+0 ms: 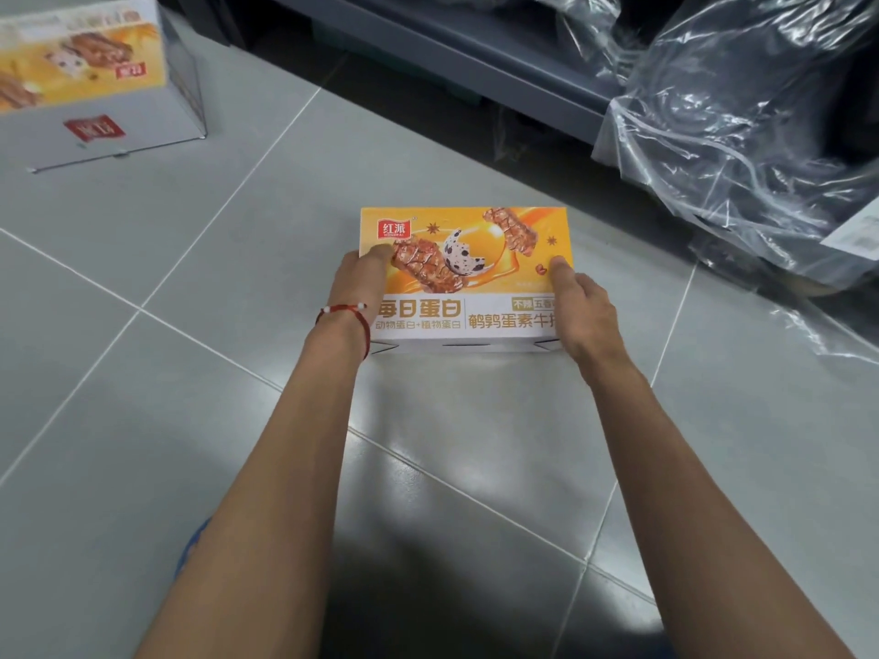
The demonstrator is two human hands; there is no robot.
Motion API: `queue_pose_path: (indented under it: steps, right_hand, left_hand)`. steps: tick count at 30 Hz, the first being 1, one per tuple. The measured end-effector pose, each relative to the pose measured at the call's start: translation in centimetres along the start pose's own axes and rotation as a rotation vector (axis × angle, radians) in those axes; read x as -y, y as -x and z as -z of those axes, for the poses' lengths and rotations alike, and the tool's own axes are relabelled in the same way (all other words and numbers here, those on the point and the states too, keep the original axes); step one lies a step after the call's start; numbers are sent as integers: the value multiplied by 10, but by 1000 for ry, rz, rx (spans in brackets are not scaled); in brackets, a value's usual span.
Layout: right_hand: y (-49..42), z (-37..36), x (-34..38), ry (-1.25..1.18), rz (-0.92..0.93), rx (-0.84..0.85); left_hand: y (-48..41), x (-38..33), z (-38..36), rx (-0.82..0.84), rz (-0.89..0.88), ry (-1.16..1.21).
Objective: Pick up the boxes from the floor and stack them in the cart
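While left grip [354,287] and right grip [582,306] clasp box [475,221]; brand 红派; label 每日蛋白

Orange-yellow and white rectangular cardboard box [463,278]: upper part orange-yellow with a brown snack-bar print, a black-speckled white egg and a red logo patch. Lower band white with orange lettering. Second printed cardboard box [90,83], top left: orange-yellow face, grey-white side, red patch. Glossy grey floor tiles [190,420], pale grout lines. Thin red string bracelet [366,331], white beads. Clear crinkled plastic wrap [737,126] over dark contents.
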State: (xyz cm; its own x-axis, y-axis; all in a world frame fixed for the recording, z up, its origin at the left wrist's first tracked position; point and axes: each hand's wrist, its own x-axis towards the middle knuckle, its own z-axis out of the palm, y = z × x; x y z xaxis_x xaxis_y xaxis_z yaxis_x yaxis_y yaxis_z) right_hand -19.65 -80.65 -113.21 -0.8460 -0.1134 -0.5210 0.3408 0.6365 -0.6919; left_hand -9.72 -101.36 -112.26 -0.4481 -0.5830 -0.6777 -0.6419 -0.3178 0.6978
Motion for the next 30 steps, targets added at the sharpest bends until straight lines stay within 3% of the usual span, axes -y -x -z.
queue_pose_path:
  steps: [5,10,16,20,23,30]
  right_hand:
    - [-7,3,11,-175,-87,90]
    - [-1,-1,11,-324,-55,35]
    - [1,-7,14,-476,6,34]
    - [-2,-3,14,-457,66,142]
    - [-5,1,18,-404,72,216]
    - [30,40,21,-387,-117,196]
  left_hand:
    - [1,-7,0,17,75,95]
    - [1,-8,0,-3,-3,299]
    - [18,-4,4,-24,-133,289]
    - [26,5,8,106,-120,322]
    - [27,10,5,114,-115,353]
    - [67,8,-9,101,24,380]
